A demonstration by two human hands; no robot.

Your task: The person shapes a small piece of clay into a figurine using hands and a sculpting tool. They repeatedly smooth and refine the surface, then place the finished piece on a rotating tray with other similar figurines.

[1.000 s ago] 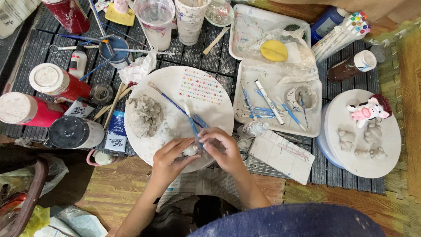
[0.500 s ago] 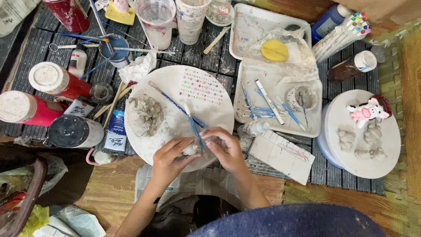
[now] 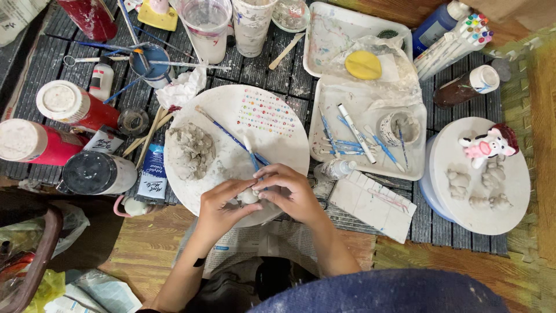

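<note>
Both my hands meet over the near edge of a round white board [image 3: 272,139]. My left hand [image 3: 223,206] and my right hand [image 3: 289,191] pinch a small pale clay piece [image 3: 249,197] between their fingertips. A thin modelling tool with a blue shaft [image 3: 253,157] sticks up from under my right fingers. Farther back on the board lies a lump of grey clay [image 3: 194,150], a blue-handled brush [image 3: 229,133] and a sheet of small coloured dots [image 3: 266,113].
Red paint bottles [image 3: 72,107] and a dark jar [image 3: 95,173] lie left. White trays [image 3: 370,133] with tools and a yellow sponge [image 3: 363,64] sit right. A round stand [image 3: 480,174] bears clay figures and a painted cow figure [image 3: 489,145]. Cups [image 3: 205,26] stand at back.
My hands have shifted slightly as the fingers work the small clay piece; the thin tool now stands more upright. Nothing else has moved.
</note>
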